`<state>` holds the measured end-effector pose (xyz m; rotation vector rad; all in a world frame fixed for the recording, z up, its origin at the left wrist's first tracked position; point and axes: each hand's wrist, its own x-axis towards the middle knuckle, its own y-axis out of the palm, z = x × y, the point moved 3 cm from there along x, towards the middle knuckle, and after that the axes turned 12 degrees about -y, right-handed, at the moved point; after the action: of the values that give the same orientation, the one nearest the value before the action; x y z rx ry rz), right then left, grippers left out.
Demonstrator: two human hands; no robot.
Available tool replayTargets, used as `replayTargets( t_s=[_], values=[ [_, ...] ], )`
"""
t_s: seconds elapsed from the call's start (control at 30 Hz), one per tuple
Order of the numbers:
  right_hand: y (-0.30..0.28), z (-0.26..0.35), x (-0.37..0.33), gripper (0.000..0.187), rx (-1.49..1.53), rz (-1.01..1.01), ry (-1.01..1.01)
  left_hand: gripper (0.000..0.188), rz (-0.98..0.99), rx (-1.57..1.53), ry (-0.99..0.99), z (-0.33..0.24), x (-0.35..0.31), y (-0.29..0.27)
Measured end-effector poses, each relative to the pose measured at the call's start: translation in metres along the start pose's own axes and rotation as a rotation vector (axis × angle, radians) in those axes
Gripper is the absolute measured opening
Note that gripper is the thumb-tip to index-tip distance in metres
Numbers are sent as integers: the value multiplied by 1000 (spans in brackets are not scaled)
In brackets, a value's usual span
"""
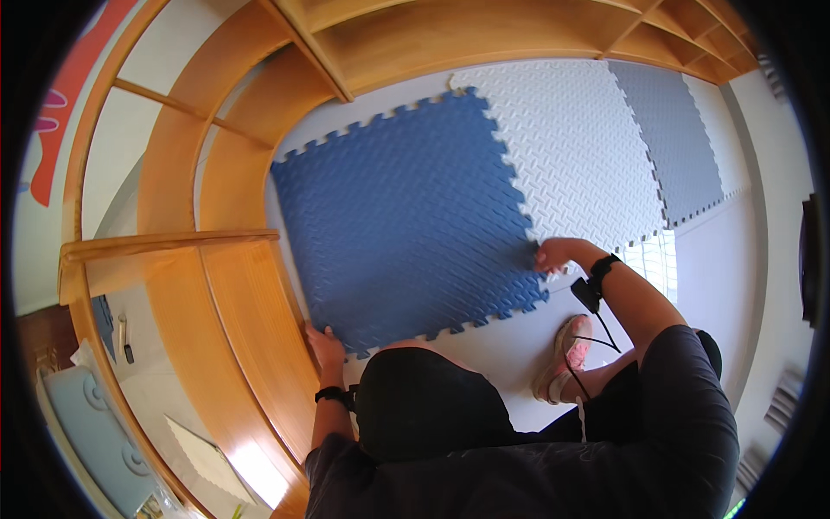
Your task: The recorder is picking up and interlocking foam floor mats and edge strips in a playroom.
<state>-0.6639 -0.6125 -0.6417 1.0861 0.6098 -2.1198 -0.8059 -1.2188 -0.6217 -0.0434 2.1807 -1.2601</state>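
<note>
A blue foam floor mat [406,216] with toothed edges lies in front of me, its right side along a white foam mat [571,138]. Part of that seam looks joined, though I cannot tell whether it is pressed flat near my right hand. My right hand [555,254] is closed at the blue mat's right edge, close to the near right corner. At the near left corner, my left hand [325,346] grips the blue mat's edge between thumb and fingers, beside the wooden shelf. Its fingertips are partly hidden.
A wooden shelf unit [251,294] borders the left side, and another wooden shelf [467,39] runs along the back. Beyond the white mat lies a grey foam mat [670,138]. My shoe [564,355] stands on the pale floor, below my right forearm.
</note>
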Motion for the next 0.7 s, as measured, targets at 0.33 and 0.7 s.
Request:
replayTargets(
  t_s=[0.33,0.7],
  values=[
    [2,38,11,30,-369,-609,0,77,-346,286,306,-48,0,7],
    [49,48,12,55,-17,-898,-93,110,144,525,671,-80,-62,70]
  ],
)
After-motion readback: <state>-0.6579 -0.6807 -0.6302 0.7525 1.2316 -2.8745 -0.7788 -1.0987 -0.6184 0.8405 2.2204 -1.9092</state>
